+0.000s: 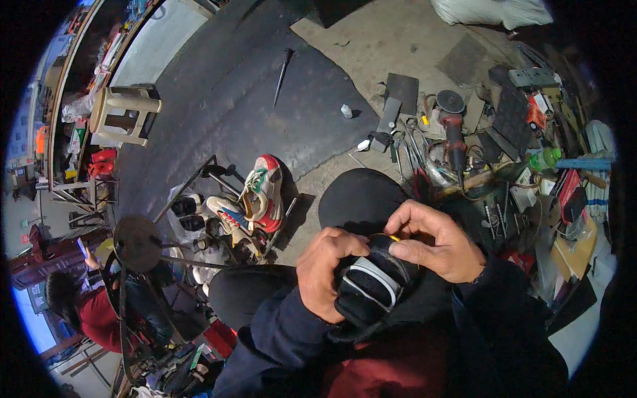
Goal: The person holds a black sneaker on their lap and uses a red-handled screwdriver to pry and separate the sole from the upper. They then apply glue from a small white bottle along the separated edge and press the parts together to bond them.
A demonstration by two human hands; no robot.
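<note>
— What's the place like?
— A cluttered workshop with a dark mat point(219, 106) on a concrete floor point(371, 46). At far left stands a pale plastic stool point(123, 113), then a pile of worn sneakers point(255, 196).
— And the hands?
— The left hand point(325, 268) is wrapped around a black shoe with white stripes point(371, 282) on the lap. The right hand point(438, 242) pinches its top edge. An angle grinder point(454, 132) lies further right.

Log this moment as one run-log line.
left hand: grips black shoe | right hand: pinches yellow-tipped tool at shoe | nearby: multicoloured sneakers, angle grinder
</note>
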